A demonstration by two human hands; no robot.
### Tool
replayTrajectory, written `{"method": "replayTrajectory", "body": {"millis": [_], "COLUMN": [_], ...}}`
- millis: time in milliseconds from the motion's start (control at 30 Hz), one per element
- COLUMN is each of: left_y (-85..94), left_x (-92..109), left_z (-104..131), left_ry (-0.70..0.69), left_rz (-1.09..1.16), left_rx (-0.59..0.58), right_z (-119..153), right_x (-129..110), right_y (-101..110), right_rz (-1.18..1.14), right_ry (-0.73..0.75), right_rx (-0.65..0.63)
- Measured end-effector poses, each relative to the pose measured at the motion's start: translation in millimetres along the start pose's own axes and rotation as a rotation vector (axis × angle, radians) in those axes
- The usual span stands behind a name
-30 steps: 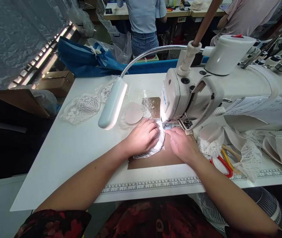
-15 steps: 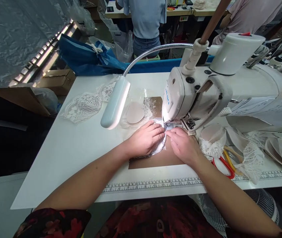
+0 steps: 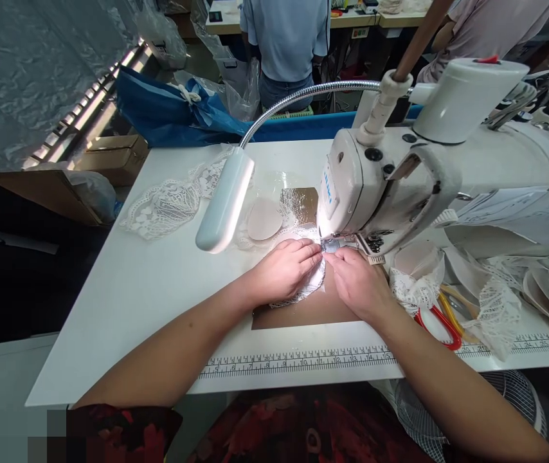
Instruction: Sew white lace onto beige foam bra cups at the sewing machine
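A white lace piece (image 3: 314, 283) with a rounded edge lies at the needle of a white sewing machine (image 3: 346, 193). My left hand (image 3: 287, 270) rests flat on it, fingers stretched together toward the presser foot. To the right, my right hand (image 3: 359, 280) is closed, thumb and forefinger pinching the lace edge just in front of the foot. Both hands' fingertips are close together there. The needle tip and part of the lace under my left palm are hidden. Beneath the lace is a brown plate (image 3: 298, 318) on the white table.
Behind my left hand lie a pale oval pad (image 3: 263, 220) and more lace (image 3: 163, 209). A lamp (image 3: 226, 199) on a bendy neck hangs over the table. Right of my hands are lace cups (image 3: 416, 276) and red-handled scissors (image 3: 450, 331). Two people are beyond the table.
The lace piece has shifted and turned slightly under my left hand, with more lace showing behind my fingers. Both hands keep nearly the same place. The view has moved a little.
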State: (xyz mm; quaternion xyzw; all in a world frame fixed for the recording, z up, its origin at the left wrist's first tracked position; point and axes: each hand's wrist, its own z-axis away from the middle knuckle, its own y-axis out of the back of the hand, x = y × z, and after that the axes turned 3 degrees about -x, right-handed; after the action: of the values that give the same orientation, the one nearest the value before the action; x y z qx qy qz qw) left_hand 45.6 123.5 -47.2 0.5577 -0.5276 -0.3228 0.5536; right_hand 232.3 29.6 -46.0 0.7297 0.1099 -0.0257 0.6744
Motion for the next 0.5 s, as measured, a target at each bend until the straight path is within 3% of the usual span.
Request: {"method": "replayTrajectory", "body": {"millis": [200,500], "left_y": [2.0,3.5], "left_x": [-1.5,-6.8], "left_z": [-0.5,-4.8], "left_ry": [0.007,0.026], "left_rz": [0.007,0.036], "left_rx": [-0.013,0.002], "right_z": [0.7,2.8], "right_x": [0.1,1.3], "right_y": [-0.2,1.5], "right_rz": [-0.008,-0.08], "right_ry": [0.03,0.037], "right_rx": [0.065,0.049]}}
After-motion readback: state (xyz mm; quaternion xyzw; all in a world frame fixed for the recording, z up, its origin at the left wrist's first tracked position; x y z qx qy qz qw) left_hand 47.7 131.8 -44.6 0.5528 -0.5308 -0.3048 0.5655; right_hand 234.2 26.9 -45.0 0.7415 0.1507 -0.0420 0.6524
